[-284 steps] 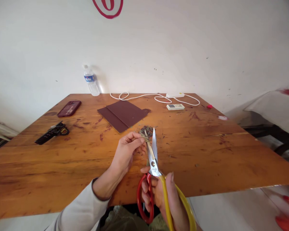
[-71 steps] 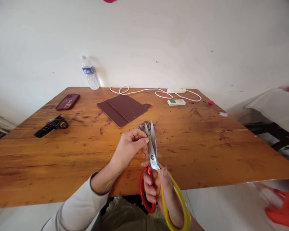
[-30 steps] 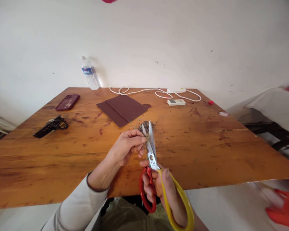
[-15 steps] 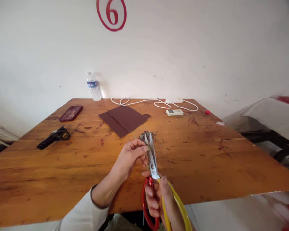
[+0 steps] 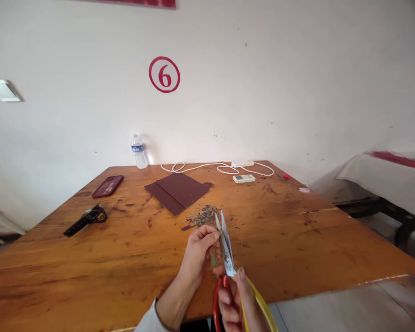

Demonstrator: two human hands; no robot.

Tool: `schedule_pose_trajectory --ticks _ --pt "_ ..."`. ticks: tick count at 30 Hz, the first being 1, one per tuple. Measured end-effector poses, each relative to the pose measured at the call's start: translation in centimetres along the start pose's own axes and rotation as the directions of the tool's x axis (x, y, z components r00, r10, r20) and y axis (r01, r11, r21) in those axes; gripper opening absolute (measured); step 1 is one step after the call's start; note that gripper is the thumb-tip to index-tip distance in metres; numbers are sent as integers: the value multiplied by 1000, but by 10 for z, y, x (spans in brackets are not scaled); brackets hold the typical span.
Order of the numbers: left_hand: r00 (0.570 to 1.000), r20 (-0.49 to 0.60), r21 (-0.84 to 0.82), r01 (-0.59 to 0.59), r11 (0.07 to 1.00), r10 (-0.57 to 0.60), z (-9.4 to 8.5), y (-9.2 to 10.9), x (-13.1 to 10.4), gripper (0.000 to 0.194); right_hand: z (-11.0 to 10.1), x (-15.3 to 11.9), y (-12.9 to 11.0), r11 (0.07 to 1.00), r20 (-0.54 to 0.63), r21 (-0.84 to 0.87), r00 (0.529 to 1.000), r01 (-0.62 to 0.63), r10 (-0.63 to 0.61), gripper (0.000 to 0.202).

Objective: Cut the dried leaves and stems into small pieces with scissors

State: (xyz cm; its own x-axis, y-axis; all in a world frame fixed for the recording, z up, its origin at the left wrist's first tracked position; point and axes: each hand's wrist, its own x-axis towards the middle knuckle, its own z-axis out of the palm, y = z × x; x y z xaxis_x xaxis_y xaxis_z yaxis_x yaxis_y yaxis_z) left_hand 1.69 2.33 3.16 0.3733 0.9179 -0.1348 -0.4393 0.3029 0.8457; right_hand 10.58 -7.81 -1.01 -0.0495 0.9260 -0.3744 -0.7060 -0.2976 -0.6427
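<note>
My right hand (image 5: pixel 238 299) is closed round a pair of scissors (image 5: pixel 227 251) with one red and one yellow handle; the blades point away from me and stand slightly apart. Pinched in my left hand (image 5: pixel 200 251) is a thin greenish, dry-looking plant piece (image 5: pixel 213 260), partly hidden by my fingers. Its upper end sits by the scissor blades. Just beyond the blade tips, a loose heap of small grey-green and brown clippings (image 5: pixel 205 215) lies on the wooden table (image 5: pixel 124 267).
Behind the heap lie dark red sandpaper-like sheets (image 5: pixel 180 190). A phone (image 5: pixel 108 186) and a black strapped watch (image 5: pixel 86 220) are on the left. Against the wall are a water bottle (image 5: pixel 139 154) and a white power strip (image 5: pixel 242 163) with its cord. A cream remote (image 5: pixel 244 178) lies nearby.
The view has tilted up, so more wall shows and the table sits lower. More of the clippings heap is visible. Both hands keep their hold, with the scissors still slightly open.
</note>
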Motion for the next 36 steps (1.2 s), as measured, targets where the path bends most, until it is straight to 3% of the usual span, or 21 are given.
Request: schedule_pose_trajectory --ticks 3,10,19,25,32,36 --pt "999 26 -20 35 999 -35 -1 -7 0 26 0 -6 -2 1000 -47 -19 999 -17 16 83" --pt "990 116 -15 88 996 -86 -4 -6 0 31 -1 -17 -7 999 -27 -34 1000 -14 13 80" --pt "996 64 1 -63 998 63 -2 -5 -1 30 -7 -12 -2 990 41 -136 998 48 -43 95" --pt "995 78 25 -59 998 56 -2 -6 -4 28 -19 -12 9 980 70 -133 988 146 -137 73" --pt "996 88 3 -12 1000 11 -2 -7 -4 29 -24 -2 16 999 91 -28 996 16 -14 73" --pt "998 64 -3 9 1000 -9 -2 -8 -4 29 -21 0 20 1000 29 9 1000 3 -4 71"
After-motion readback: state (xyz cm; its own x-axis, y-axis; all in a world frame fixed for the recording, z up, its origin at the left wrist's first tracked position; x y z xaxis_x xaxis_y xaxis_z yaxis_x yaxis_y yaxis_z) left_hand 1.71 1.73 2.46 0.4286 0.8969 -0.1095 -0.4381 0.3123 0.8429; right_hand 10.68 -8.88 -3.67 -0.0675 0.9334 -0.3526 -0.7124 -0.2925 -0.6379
